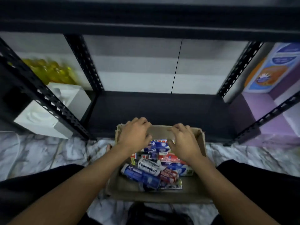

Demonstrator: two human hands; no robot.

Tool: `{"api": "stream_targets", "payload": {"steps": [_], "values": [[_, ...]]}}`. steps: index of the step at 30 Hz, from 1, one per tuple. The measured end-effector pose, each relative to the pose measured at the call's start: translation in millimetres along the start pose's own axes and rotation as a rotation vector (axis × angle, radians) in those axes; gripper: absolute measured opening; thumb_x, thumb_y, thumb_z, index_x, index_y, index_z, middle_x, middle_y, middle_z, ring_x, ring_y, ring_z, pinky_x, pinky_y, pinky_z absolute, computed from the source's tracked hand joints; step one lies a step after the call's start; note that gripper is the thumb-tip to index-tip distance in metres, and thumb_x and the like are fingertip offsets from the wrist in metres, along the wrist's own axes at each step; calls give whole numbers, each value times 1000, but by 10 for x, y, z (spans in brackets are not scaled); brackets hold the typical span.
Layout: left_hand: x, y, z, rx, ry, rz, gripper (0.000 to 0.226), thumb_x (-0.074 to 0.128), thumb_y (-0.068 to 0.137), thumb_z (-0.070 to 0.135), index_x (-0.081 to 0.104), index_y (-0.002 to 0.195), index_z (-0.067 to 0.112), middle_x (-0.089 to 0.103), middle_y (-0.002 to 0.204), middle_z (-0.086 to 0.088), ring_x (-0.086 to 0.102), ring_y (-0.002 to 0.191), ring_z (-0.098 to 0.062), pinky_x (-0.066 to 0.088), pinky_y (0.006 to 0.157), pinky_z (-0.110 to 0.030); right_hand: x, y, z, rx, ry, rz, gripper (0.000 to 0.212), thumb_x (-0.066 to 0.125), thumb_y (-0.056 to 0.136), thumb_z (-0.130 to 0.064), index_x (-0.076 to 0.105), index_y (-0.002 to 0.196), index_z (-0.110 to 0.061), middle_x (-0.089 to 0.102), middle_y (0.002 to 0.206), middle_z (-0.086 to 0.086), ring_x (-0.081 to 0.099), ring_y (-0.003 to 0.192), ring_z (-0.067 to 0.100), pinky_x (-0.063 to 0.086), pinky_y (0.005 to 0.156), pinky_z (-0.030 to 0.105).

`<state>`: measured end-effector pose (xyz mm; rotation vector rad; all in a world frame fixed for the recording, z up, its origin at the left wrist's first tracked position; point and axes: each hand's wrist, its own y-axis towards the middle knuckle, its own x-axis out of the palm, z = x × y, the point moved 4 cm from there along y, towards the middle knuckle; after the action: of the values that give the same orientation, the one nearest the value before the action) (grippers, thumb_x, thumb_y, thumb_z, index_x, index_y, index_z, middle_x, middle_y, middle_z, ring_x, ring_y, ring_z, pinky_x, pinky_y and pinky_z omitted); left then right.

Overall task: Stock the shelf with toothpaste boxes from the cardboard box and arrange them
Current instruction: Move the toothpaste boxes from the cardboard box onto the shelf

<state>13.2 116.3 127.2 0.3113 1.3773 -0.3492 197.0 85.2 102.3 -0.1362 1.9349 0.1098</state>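
Over the far end of the cardboard box (116, 189), which sits on the marbled floor (40, 153) just before the empty black shelf (154, 108), both hands hang with fingers curled. The left hand (135, 133) and right hand (183, 140) hover above the jumbled toothpaste boxes (152, 166); neither visibly grips one, though the fingertips are hidden, so contact cannot be told. Best, I judge, to take the topmost blue boxes by their long sides, one per hand, lift them clear of the box wall, and lay them square against the shelf's back corner, labels facing out.
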Motion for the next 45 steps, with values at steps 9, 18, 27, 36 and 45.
{"api": "stream_targets", "payload": {"steps": [9, 18, 27, 36, 45], "values": [[1501, -521, -223, -152, -152, -502, 43, 62, 84, 41, 62, 123, 23, 59, 127, -3, 57, 113, -26, 49, 94, -37, 1324, -515, 582, 212, 128, -509, 46, 65, 85, -39, 58, 129, -24, 60, 128, 7, 57, 116, 28, 49, 96, 37], [2188, -934, -468, -127, -248, -496, 52, 77, 66, 45, 63, 113, 26, 59, 122, 1, 55, 112, -25, 42, 98, -40, 1793, -729, 828, 347, 341, -563, 66, 78, 81, -37, 53, 139, -18, 53, 138, 5, 55, 122, 24, 46, 103, 37], [2316, -899, -569, -206, -157, -510, 70, 82, 70, 41, 49, 132, 31, 48, 139, 4, 39, 130, -21, 30, 105, -41, 1914, -739, 838, 378, 399, -519, 67, 80, 78, -37, 54, 138, -19, 56, 129, 7, 55, 118, 23, 46, 103, 37], [2148, -793, -590, -132, -168, -535, 55, 76, 75, 49, 57, 124, 32, 52, 131, 6, 46, 123, -18, 27, 99, -36, 1773, -645, 778, 359, 476, -465, 41, 72, 88, -19, 60, 127, -19, 57, 127, 4, 56, 111, 15, 50, 94, 29], [1458, -636, -500, -98, -351, -475, 46, 78, 72, 50, 58, 110, 35, 68, 111, 13, 64, 95, -9, 51, 82, -32, 992, -452, 725, 248, 540, -408, 45, 70, 90, -20, 57, 133, -23, 65, 122, -3, 61, 106, 10, 50, 92, 26]]}}
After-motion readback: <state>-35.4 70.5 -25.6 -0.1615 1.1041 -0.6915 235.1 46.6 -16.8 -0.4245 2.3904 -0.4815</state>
